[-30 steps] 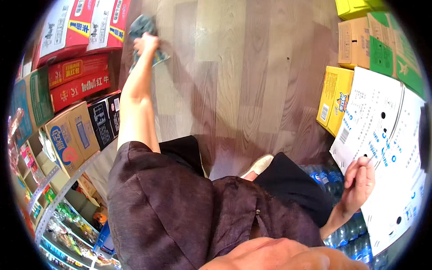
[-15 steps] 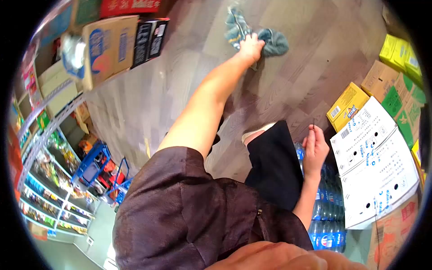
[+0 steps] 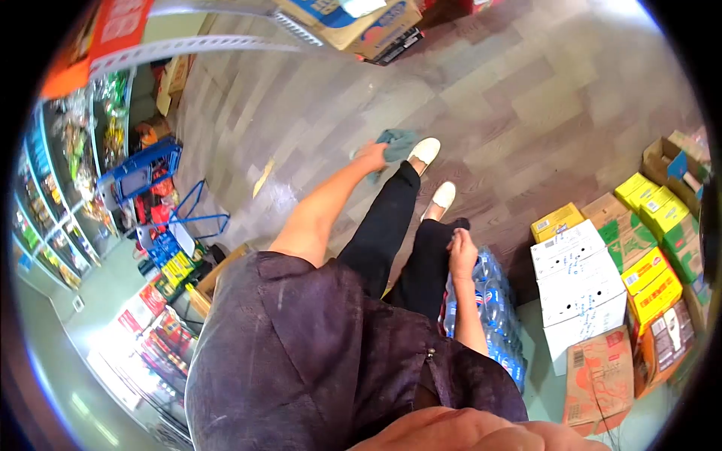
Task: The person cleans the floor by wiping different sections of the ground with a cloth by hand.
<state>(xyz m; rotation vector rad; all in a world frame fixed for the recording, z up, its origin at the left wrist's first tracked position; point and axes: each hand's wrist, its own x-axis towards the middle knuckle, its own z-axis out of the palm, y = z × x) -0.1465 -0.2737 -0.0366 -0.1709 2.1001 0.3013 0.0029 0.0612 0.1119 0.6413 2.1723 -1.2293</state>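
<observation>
My left hand (image 3: 372, 155) is closed on a grey-green cloth (image 3: 398, 143), low over the wood-pattern floor and beside one of my pale shoes (image 3: 426, 151). Part of the cloth hangs past the fingers; whether all of it touches the floor I cannot tell. My right hand (image 3: 462, 254) is curled into a loose fist by the knee of my black trousers (image 3: 421, 259), with nothing visible in it. Just to the right of that hand are shrink-wrapped bottles with blue labels (image 3: 492, 301).
White cartons (image 3: 579, 278), a yellow box (image 3: 556, 223) and a brown-red carton (image 3: 599, 376) stand at the right. A blue folding frame (image 3: 199, 214) and stocked shelves (image 3: 68, 188) are at the left. A shelf's perforated metal edge (image 3: 195, 46) with a carton (image 3: 331, 22) juts in at the top.
My left hand has drawn the cloth back from far ahead to near my feet, and the cloth is bunched smaller. My right hand is now nearer my knee. The view has shifted, showing both shoes.
</observation>
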